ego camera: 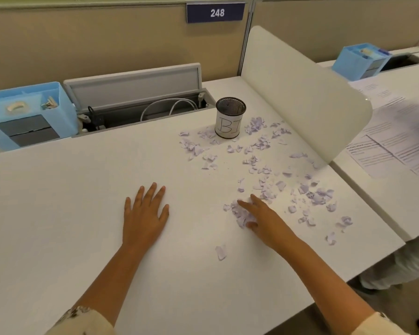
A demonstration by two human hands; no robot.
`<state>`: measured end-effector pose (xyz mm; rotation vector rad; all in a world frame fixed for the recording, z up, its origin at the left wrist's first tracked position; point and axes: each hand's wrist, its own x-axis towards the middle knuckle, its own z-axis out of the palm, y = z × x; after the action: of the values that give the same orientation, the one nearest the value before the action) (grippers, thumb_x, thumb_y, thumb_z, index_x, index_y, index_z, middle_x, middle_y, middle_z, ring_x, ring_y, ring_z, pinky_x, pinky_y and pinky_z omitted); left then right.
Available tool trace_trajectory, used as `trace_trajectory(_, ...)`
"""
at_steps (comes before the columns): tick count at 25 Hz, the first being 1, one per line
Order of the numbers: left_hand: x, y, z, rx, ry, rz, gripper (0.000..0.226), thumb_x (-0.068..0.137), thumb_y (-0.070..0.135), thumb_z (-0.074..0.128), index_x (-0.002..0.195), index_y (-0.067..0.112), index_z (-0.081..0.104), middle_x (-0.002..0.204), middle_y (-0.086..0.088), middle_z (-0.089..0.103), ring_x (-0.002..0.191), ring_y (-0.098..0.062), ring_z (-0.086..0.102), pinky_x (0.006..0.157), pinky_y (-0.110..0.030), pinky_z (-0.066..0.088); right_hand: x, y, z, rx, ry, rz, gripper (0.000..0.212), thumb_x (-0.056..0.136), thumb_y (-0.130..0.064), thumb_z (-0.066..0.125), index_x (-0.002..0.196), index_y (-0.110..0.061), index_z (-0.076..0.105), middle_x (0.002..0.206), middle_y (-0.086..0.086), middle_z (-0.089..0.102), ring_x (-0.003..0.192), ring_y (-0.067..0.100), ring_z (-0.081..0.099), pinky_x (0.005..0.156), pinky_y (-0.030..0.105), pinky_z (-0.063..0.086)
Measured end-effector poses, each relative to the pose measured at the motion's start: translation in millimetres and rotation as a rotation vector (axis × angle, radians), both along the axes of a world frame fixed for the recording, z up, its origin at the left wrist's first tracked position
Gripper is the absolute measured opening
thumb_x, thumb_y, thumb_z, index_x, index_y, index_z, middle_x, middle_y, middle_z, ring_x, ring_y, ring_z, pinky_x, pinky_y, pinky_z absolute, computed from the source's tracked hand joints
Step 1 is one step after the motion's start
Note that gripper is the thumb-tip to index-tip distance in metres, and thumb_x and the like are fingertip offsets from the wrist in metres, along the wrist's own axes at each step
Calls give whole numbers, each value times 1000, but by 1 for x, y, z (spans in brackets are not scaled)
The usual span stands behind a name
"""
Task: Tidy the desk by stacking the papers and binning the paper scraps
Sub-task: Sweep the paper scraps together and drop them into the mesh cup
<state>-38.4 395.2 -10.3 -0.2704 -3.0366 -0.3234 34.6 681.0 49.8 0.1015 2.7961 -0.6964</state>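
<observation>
Well short of the mesh bin (230, 117), on the person's side of it, a clump of lilac paper scraps (240, 213) lies under the right hand (264, 218), whose spread fingers rake it without closing. Nearer the clump than the left hand (144, 213), which rests flat and holds nothing on the desk (82, 189), it must carry up and away to the bin. Whether any scrap is pinched beneath the palm is hidden, and the bin's label is cut off at "BI".

White desk (70, 201) carries a mesh bin cup (230, 117) at far centre-right, with pale purple paper scraps (259, 165) scattered around it and down the right side toward the near edge. Blue organizer box (29, 114) sits far left. Left hand (144, 213) lies flat mid-desk; right hand (264, 218) rests on a scrap clump.
</observation>
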Motion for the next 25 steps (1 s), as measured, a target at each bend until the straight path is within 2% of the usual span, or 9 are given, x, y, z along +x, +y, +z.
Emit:
trace_trajectory(3,-2,1,-2,9,8,15,66,85,54,8,144,30,27,153,6,23,142,-18,16,113,-45,10,1,0,-12,14,117,96,45,97,-29,42,141,-27,35,153,-3,24,137,15,31,111,26,22)
trace_trajectory(6,-7,1,-1,20,0,117,61,88,48,17,144,26,29,152,2,25,141,-21,18,112,-47,12,6,4,-15,3,231,91,34,97,-21,42,129,-21,54,140,-8,46,130,12,41,101,5,19)
trace_trajectory(7,-9,1,-1,17,-2,141,58,90,45,20,143,24,30,152,1,27,141,-23,20,112,-48,14,4,7,-14,-49,247,14,29,95,-18,47,121,-20,61,131,-8,55,122,11,50,94,-3,19)
trace_trajectory(9,-13,1,-1,5,-12,163,55,92,41,25,143,23,31,151,-1,28,141,-24,21,112,-50,15,-7,12,-10,-154,241,-123,22,90,-14,56,107,-17,70,114,-5,66,102,6,60,80,-9,29)
trace_trajectory(12,-19,1,0,1,-23,186,59,89,43,19,143,23,31,151,0,27,141,-23,21,111,-50,15,-25,21,1,-332,187,-293,20,84,-4,62,98,-14,74,102,-4,71,83,-2,60,74,-8,36)
trace_trajectory(15,-19,1,0,3,5,187,62,88,46,14,142,22,35,150,-1,31,139,-24,25,110,-51,17,-42,26,10,-373,148,-300,19,82,-3,64,95,-13,74,90,-10,68,72,-12,57,67,-7,38)
trace_trajectory(19,-18,2,1,-2,14,186,62,88,45,15,140,21,39,147,-2,37,137,-25,30,108,-52,22,-82,29,31,-461,112,-287,14,79,-6,69,88,-14,75,88,-8,70,59,-12,59,62,-1,44)
trace_trajectory(22,-18,2,2,0,9,190,59,88,43,19,138,20,42,145,-3,39,135,-26,33,106,-53,25,-129,30,56,-503,217,-282,13,77,-11,72,90,-14,75,87,0,73,63,-2,62,71,9,51)
trace_trajectory(25,-17,2,3,-9,4,186,57,89,41,22,137,20,44,143,-3,42,133,-27,36,105,-53,27,-185,30,82,-458,410,-276,19,78,-13,72,97,-13,73,85,0,70,54,-13,56,61,0,45)
